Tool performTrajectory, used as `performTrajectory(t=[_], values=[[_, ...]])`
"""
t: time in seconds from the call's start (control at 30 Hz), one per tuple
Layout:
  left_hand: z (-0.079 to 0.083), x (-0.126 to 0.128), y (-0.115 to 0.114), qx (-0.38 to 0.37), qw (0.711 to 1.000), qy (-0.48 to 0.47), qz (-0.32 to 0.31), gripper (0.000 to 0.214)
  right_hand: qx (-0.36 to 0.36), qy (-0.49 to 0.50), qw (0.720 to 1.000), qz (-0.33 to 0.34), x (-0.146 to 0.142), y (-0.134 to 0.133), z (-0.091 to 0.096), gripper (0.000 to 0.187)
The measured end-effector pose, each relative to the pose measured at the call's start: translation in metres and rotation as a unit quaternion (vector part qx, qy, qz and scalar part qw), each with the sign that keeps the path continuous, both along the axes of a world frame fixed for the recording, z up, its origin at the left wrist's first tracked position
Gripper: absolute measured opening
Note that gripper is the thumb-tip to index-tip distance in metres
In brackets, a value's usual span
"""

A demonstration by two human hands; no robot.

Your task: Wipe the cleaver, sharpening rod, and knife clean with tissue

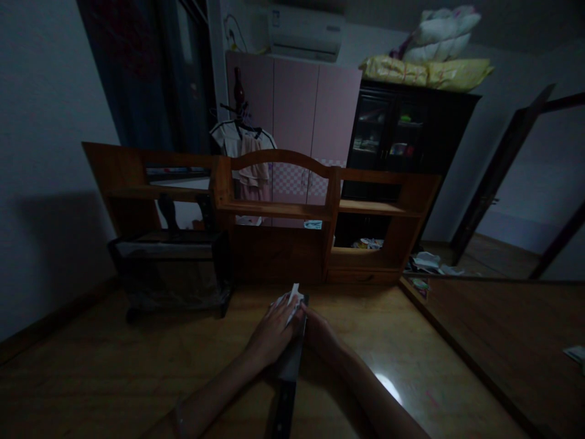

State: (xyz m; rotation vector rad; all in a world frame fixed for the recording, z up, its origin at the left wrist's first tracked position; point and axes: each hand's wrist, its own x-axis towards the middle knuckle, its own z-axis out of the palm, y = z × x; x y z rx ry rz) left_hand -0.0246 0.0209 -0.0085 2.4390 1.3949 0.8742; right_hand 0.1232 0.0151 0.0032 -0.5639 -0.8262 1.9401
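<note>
At the middle of the wooden worktop [86, 372], a knife [290, 364] lies between the person's two hands, its black handle [284, 408] toward the body and its blade pointing away. The left hand [270, 334] lies over the blade from the left, its grip closed around a crumpled white wad [294, 297], paper or cloth, which pokes up between the fingers near the far end of the blade. The right hand [323, 332] is at the other side of the knife, thumb and fingertips by the blade's far right edge; the room is dim, and I cannot tell whether its grip pinches the steel or merely rests against it. To the left on the worktop stands a dark knife holder [171, 277], with handles rising from its top. Behind the hands, a wooden shelf unit [278, 210] with an arched centre spans the back. Beyond it are clothes [253, 161] on hangers, a pink wardrobe [295, 103] beneath an air conditioner [305, 30], and a black cabinet [439, 131] bearing a yellow bundle [397, 70].
</note>
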Motion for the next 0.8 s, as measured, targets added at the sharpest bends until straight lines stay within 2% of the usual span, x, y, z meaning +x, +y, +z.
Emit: performTrajectory(t=[0.23,0.53,0.8], values=[[-0.001,-0.003,0.0,-0.015,0.999,0.016,0.033,0.05,0.026,0.01,0.999,0.022,-0.001,-0.001,0.008,0.036],[-0.007,-0.003,0.0,-0.008,0.998,0.021,0.054,0.051,-0.005,-0.018,1.0,0.025,0.001,0.009,-0.008,0.041],[-0.004,-0.002,-0.003,0.003,0.998,0.029,0.062,0.05,0.006,-0.031,0.999,0.044,0.003,0.004,0.001,0.038]])
